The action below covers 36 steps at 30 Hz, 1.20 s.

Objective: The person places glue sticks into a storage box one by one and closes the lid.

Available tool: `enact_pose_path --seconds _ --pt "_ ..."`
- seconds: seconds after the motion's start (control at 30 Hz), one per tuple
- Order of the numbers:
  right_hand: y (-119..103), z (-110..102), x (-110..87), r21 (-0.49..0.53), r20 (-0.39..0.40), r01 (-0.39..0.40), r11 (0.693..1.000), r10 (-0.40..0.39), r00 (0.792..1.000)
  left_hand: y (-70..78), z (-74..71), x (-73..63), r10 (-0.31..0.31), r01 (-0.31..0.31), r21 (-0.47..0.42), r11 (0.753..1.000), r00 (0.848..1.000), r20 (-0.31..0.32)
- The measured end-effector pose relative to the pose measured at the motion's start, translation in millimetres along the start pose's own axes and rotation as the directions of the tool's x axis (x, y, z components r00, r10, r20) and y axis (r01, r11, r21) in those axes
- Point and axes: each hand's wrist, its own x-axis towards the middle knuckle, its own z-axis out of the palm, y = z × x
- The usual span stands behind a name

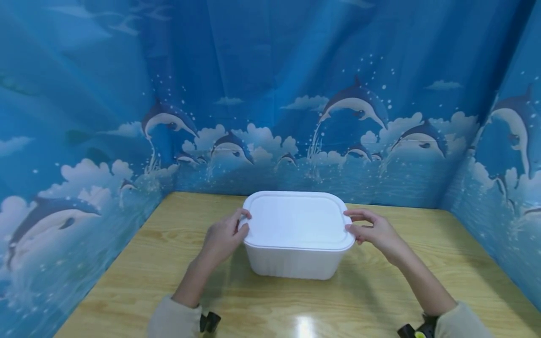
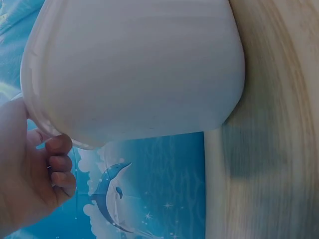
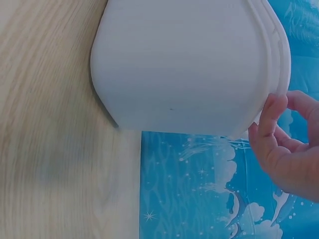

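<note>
A white rectangular storage box (image 1: 296, 264) with rounded corners stands upright on the table, and a white lid (image 1: 296, 220) covers its top. At the lid's left end, my left hand (image 1: 225, 236) grips the rim between thumb and curled fingers. My right hand (image 1: 376, 232) pinches the rim at the opposite end, thumb on top. In the left wrist view the left hand (image 2: 35, 172) has its fingers bent by the rim. The right wrist view has the right hand (image 3: 286, 144) with fingertips at the lid's edge. The inside of the box is hidden.
The box rests on a light wood-grain table (image 1: 139, 263), near its back edge. Blue curtains (image 1: 262, 94) printed with dolphins and clouds hang behind and along both sides. Dark straps with small devices (image 1: 209, 322) sit at both wrists.
</note>
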Motion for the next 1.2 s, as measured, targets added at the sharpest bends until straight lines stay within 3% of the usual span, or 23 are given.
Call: enact_pose_path --seconds 0.43,0.63,0.83,0.97,1.07,1.2 --pt "-6 6 3.8 -0.091 -0.045 -0.044 0.995 0.04 0.998 4.2 2.7 2.2 -0.06 0.051 0.123 0.991 0.996 0.068" --pt "-9 10 2.8 -0.162 -0.075 -0.026 0.986 0.014 0.997 10.7 -2.0 5.3 -0.086 0.063 0.202 0.977 0.99 0.108" --pt "-7 12 1.6 -0.229 -0.106 -0.017 0.973 -0.008 0.994 13.8 -4.1 6.7 -0.094 0.066 0.205 0.976 0.987 0.129" --pt "-5 13 1.2 -0.219 -0.11 -0.022 0.975 -0.002 0.994 11.7 -2.6 6.5 -0.128 0.108 0.147 0.983 0.982 0.139" --pt "-4 13 1.1 -0.216 -0.111 -0.03 0.976 0.006 0.994 8.2 -0.9 5.8 -0.175 0.175 0.012 0.985 0.973 0.151" --pt "-4 13 1.2 -0.211 -0.107 -0.045 0.976 0.022 0.994 2.2 2.2 4.9 -0.218 0.25 -0.239 0.938 0.964 0.153"
